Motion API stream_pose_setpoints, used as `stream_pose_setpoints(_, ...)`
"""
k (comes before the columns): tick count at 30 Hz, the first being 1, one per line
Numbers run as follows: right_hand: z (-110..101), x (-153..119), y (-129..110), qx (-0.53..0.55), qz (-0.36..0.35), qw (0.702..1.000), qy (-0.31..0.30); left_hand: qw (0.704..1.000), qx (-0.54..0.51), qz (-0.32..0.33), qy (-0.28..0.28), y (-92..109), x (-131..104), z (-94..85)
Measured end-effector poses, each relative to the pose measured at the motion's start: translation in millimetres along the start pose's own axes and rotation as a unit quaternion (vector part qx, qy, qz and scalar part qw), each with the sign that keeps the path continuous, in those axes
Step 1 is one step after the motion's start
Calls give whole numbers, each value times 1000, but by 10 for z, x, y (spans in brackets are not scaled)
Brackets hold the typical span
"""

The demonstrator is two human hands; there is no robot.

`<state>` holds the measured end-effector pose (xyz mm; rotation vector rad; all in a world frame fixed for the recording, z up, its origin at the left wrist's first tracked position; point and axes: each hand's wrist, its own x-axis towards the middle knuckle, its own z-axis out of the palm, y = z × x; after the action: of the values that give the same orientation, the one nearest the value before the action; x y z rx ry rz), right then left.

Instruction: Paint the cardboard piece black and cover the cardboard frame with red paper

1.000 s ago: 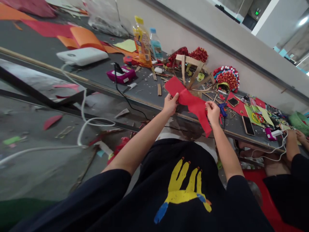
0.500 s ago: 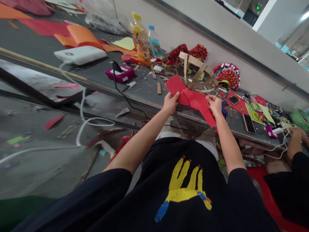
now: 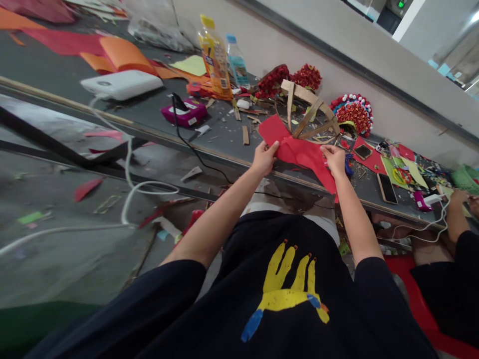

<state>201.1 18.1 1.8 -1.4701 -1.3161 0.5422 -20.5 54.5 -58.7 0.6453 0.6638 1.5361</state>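
Note:
A long piece of red paper [image 3: 299, 152], creased in places, stretches between my two hands over the table's front edge. My left hand [image 3: 265, 157] pinches its lower edge on the left, thumb on top. Toward its right end, my right hand [image 3: 334, 158] grips the upper edge between thumb and fingers, and the end hangs down beside the wrist. Just behind the paper stands a fan-shaped frame of cardboard strips [image 3: 309, 112]. Right of my right hand, a blue object [image 3: 349, 164] is partly hidden.
Two bottles, an orange drink bottle [image 3: 216, 60] and a blue-capped one [image 3: 238, 62], stand behind. A white power bank [image 3: 121, 85], purple tissue pack [image 3: 185, 112] and black cable lie left. Rightward are a phone [image 3: 387, 188], scraps and a co-worker's hand [image 3: 458, 198]. Scraps litter the floor.
Both hands keep their hold on the red paper, whose right part has shifted slightly. The view has moved a little. The co-worker's hands at the right have shifted slightly.

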Motion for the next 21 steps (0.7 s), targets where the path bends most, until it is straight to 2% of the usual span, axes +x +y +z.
stream_pose_setpoints(21,22,-54,10,5,11,1000,4,1000,8,9,-7,-36,36,-42)
